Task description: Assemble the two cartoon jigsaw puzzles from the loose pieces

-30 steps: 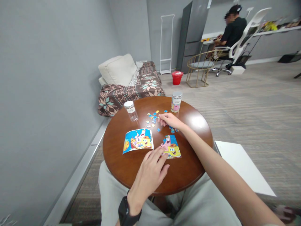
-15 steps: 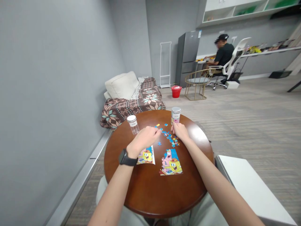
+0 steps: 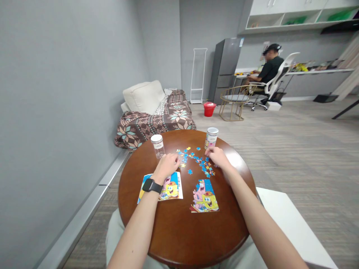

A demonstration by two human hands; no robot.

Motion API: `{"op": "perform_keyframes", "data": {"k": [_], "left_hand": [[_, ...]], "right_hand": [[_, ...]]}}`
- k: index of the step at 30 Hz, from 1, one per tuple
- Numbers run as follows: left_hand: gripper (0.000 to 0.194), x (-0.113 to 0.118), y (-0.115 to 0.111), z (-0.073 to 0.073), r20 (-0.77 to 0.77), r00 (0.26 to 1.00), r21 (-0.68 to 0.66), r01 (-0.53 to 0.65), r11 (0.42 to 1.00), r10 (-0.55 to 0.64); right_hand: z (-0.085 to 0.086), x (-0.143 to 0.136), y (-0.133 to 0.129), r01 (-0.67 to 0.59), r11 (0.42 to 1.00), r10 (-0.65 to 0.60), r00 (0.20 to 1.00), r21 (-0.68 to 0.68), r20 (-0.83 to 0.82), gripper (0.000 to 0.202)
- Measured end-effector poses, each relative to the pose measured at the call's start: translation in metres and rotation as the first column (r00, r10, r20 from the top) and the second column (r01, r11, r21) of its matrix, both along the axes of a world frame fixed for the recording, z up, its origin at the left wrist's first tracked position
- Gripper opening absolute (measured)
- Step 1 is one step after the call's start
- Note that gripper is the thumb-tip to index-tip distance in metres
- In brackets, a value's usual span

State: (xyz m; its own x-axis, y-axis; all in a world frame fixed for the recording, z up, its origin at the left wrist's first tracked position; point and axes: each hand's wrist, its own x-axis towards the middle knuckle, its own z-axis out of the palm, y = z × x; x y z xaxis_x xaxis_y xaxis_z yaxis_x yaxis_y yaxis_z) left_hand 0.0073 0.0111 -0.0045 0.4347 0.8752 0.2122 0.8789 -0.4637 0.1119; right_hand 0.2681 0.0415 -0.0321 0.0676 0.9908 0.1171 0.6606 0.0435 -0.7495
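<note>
Jigsaw pieces point(image 3: 202, 163) lie on the bench point(image 3: 174, 231) between left hand point(image 3: 167, 165) and right hand point(image 3: 218, 157); both curl their fingers point(image 3: 176, 160), whether they hold anything I cannot tell.

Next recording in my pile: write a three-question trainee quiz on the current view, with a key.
1. True or false: a black watch is worn on the left arm.

2. Multiple choice: what lies on the table to the right of the printed picture sheet?
A) a red bucket
B) a partly joined puzzle
C) a cushion

3. Fill in the blank: just beyond the right hand stands a lidded ____ with a printed label.

Key: 1 true; 2 B; 3 jar.
</note>
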Motion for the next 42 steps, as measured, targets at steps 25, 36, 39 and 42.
{"op": "perform_keyframes", "data": {"k": [25,36,39,42], "left_hand": [[0.02,-0.003,-0.005,0.007,0.118,0.985,-0.182,0.148,0.972,-0.128],[0.019,-0.003,-0.006,0.007,0.096,0.984,-0.141,0.161,0.977,-0.148],[0.02,-0.003,-0.007,0.008,0.091,0.987,-0.146,0.148,0.978,-0.135],[0.019,-0.004,-0.006,0.006,0.096,0.985,-0.141,0.159,0.977,-0.146]], "right_hand": [[0.002,0.0,-0.007,-0.495,0.866,0.489,0.868,0.068,0.091,0.031],[-0.006,-0.02,-0.007,-0.547,0.824,0.539,0.837,0.15,0.094,0.017],[-0.008,-0.019,-0.005,-0.532,0.838,0.527,0.847,0.124,0.075,0.016],[-0.007,-0.019,-0.006,-0.531,0.841,0.527,0.847,0.106,0.063,0.015]]}}
